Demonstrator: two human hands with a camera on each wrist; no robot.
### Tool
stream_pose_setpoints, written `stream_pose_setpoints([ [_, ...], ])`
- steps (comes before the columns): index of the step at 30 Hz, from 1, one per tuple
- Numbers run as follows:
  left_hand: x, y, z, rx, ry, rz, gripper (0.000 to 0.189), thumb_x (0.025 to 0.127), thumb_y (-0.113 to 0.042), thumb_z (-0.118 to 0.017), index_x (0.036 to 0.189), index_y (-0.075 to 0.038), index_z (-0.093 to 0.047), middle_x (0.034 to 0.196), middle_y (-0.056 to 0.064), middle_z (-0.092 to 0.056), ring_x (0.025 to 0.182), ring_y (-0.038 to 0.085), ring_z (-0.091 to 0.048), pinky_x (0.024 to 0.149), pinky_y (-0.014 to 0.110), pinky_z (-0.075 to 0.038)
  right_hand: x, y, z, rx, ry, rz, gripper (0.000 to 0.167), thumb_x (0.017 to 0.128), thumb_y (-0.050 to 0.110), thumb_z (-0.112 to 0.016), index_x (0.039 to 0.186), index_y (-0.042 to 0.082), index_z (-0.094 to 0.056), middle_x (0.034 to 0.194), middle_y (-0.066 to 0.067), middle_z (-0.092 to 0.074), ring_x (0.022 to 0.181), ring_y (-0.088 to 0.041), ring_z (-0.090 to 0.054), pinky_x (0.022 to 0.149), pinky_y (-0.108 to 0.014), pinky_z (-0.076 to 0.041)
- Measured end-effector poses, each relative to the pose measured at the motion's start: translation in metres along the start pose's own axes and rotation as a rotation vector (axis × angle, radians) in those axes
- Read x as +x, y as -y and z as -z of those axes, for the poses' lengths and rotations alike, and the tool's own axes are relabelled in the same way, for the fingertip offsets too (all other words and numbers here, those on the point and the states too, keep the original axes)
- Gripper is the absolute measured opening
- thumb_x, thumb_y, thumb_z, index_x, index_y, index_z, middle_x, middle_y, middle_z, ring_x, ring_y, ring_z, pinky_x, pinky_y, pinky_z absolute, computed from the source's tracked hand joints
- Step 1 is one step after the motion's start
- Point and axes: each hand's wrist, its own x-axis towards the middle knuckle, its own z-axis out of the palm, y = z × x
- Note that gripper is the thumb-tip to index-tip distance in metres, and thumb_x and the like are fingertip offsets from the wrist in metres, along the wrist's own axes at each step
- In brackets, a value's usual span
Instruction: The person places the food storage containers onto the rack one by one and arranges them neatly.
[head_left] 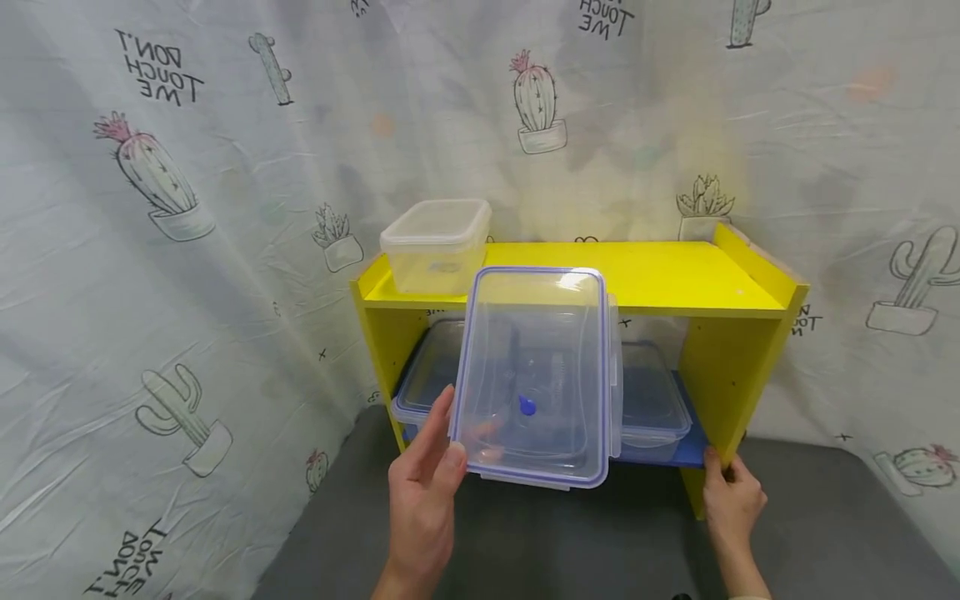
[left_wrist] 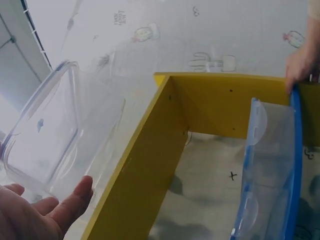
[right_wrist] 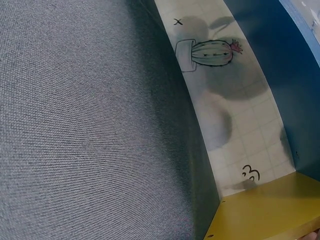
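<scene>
My left hand [head_left: 422, 517] holds a clear plastic food container [head_left: 536, 358] by its lower left corner, in front of the yellow shelf unit [head_left: 622, 279]. The container is tilted up so its lid, with a blue rim and a small blue valve, faces the head camera. In the left wrist view, the container [left_wrist: 52, 125] stands out beyond the yellow top board, fingers spread along its side. My right hand [head_left: 733, 500] grips the yellow right side panel [head_left: 738, 383] low down, beside the end of the blue shelf [head_left: 693, 446].
A lidded clear box [head_left: 438, 250] stands on the unit's top left. Two more lidded containers sit on the blue shelf, one left [head_left: 431, 367] and one right [head_left: 652, 400], partly hidden by the held one. The unit stands on a grey surface [head_left: 825, 517] before a cactus-print curtain [head_left: 637, 167].
</scene>
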Motion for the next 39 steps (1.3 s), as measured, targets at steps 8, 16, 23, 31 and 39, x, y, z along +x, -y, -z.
stream_pose_setpoints([
  [8,0.013,0.007,-0.004,0.013,-0.022,-0.005,0.048,0.100,0.001,-0.042,0.148,0.002,-0.034,0.142,0.005,-0.054,0.110,0.023,-0.068,0.085,0.036,-0.055,0.001,0.000,0.000,-0.011,0.019,-0.004,0.027,0.092,0.032,-0.063,0.090,0.006,-0.070,0.056,0.043,-0.036,0.058,0.008,-0.035,0.059,-0.020,-0.030],
  [16,0.030,-0.004,-0.009,0.081,-0.048,0.113,0.046,0.102,-0.010,-0.047,0.147,-0.016,-0.042,0.147,0.003,-0.049,0.110,0.020,-0.068,0.084,0.033,-0.055,0.002,-0.002,-0.002,-0.015,0.007,-0.009,0.026,0.091,0.032,-0.064,0.092,0.007,-0.071,0.056,0.044,-0.036,0.056,0.008,-0.035,0.056,-0.018,-0.030],
  [23,0.043,-0.009,-0.015,0.037,-0.012,0.130,0.047,0.102,-0.012,-0.047,0.149,-0.012,-0.038,0.149,0.004,-0.046,0.114,0.021,-0.066,0.084,0.034,-0.055,0.003,-0.003,0.000,-0.015,0.004,0.009,0.025,0.091,0.032,-0.064,0.088,0.007,-0.069,0.056,0.042,-0.036,0.056,0.010,-0.033,0.057,-0.019,-0.030],
  [31,0.059,-0.012,-0.020,0.040,0.010,0.115,0.046,0.102,-0.017,-0.049,0.148,-0.016,-0.040,0.148,-0.001,-0.048,0.118,0.019,-0.063,0.081,0.033,-0.056,0.002,-0.002,0.000,0.003,0.030,0.000,0.027,0.092,0.033,-0.064,0.085,0.007,-0.067,0.055,0.037,-0.038,0.055,0.006,-0.035,0.054,-0.018,-0.030],
  [39,0.076,-0.018,-0.023,0.045,0.003,0.135,0.047,0.101,-0.028,-0.051,0.147,-0.020,-0.042,0.143,0.001,-0.050,0.119,0.024,-0.063,0.079,0.035,-0.056,0.001,0.000,0.000,-0.025,0.028,-0.003,0.027,0.092,0.033,-0.062,0.086,0.008,-0.068,0.055,0.040,-0.035,0.056,0.007,-0.033,0.058,-0.020,-0.029],
])
